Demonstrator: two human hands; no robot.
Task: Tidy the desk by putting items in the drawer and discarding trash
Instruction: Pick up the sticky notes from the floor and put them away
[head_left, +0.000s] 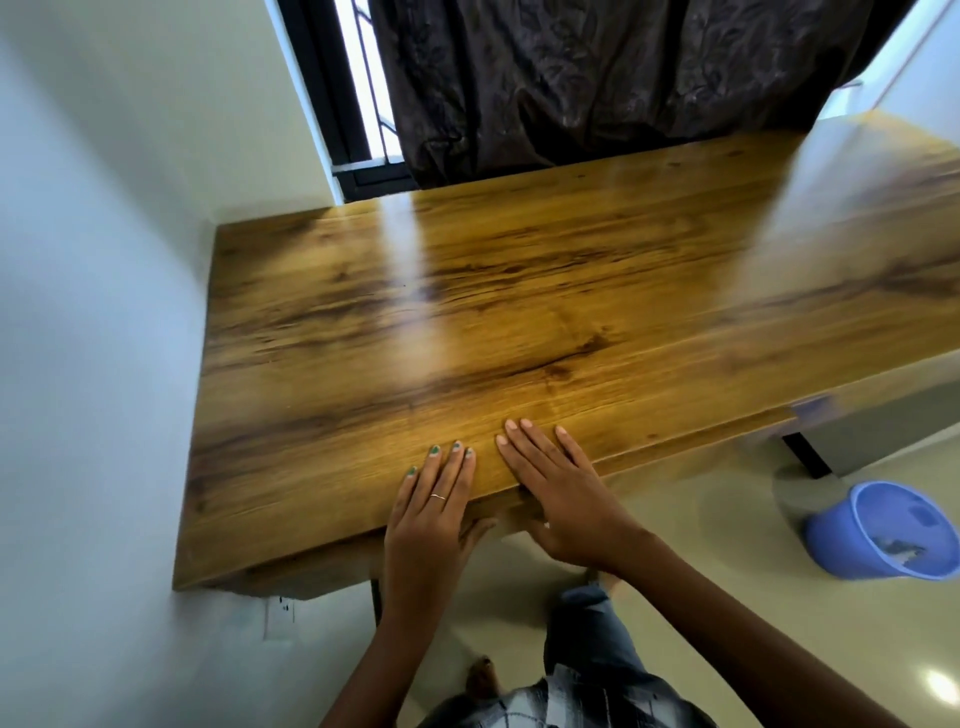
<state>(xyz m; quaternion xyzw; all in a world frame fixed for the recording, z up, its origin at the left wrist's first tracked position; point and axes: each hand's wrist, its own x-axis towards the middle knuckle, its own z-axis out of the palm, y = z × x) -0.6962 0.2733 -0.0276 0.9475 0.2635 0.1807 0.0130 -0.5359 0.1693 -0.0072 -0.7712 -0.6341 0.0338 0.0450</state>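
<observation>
A glossy wooden desk (467, 312) fills the middle of the head view, and no loose items show on its top. My left hand (434, 512) lies flat on the desk's front edge, fingers together, holding nothing. Beside it, my right hand (558, 493) also rests flat over the front edge, palm down and empty. Below the edge, under both hands, part of a drawer front (506, 506) shows; I cannot tell how far it is pushed in. A blue plastic bin (883, 530) stands on the floor at the right with some scraps inside.
A white wall (93, 364) runs along the desk's left side. A dark curtain (597, 78) hangs behind the desk in front of a window. A black desk leg (805, 454) stands near the bin. Pale floor tiles (701, 519) lie below.
</observation>
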